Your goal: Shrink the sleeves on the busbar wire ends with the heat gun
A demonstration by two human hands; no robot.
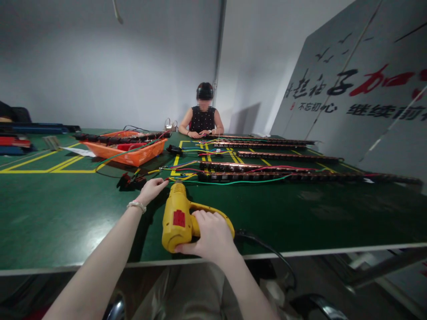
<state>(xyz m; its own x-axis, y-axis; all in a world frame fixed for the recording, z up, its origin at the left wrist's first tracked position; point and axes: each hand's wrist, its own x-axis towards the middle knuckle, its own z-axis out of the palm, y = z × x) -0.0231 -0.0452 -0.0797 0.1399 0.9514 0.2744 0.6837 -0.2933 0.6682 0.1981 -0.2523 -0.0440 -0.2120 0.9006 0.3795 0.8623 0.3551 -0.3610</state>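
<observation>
My right hand (213,235) is wrapped round a yellow heat gun (175,211) with a red label. Its nozzle points away from me, at a bundle of thin coloured wires (183,177). Just left of the nozzle, my left hand (153,189) pinches the end of a wire between thumb and fingers; the fingertips are small in view. Those wires run into a long dark strip with copper-coloured windings (247,177) lying across the table. Beyond my left fingers sits a black connector (128,181). A black cord (263,242) trails from the heat gun over the table's front edge.
An orange basket (130,155) holding long dark strips stands at the back left. More strips (293,157) lie in rows to the right on the green table (83,213). Across the table sits another person (203,118), hands on the tabletop. Blue pieces (40,129) lie far left.
</observation>
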